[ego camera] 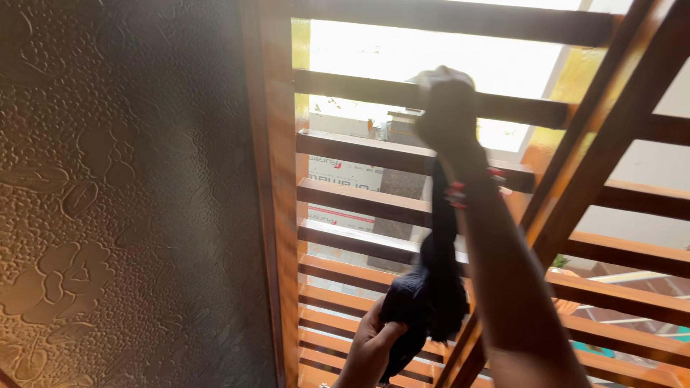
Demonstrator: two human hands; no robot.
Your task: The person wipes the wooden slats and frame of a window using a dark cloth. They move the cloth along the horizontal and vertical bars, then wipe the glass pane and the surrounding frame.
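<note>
The right hand [447,108] is raised to a wooden slat [359,88] of the window grille [345,194], its grip closed on the top of a dark cloth [435,280]. The cloth hangs down in front of the slats. The left hand [370,345] holds its lower end tight. Bright gaps stay open between slats; the patterned wall [122,194] is just left of the frame.

A home: wooden slatted window [402,208] beside floral embossed wall [122,194].

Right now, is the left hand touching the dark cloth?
Touching. The head view shows the left hand gripping the lower end of the dark cloth, fingers wrapped around it.
</note>
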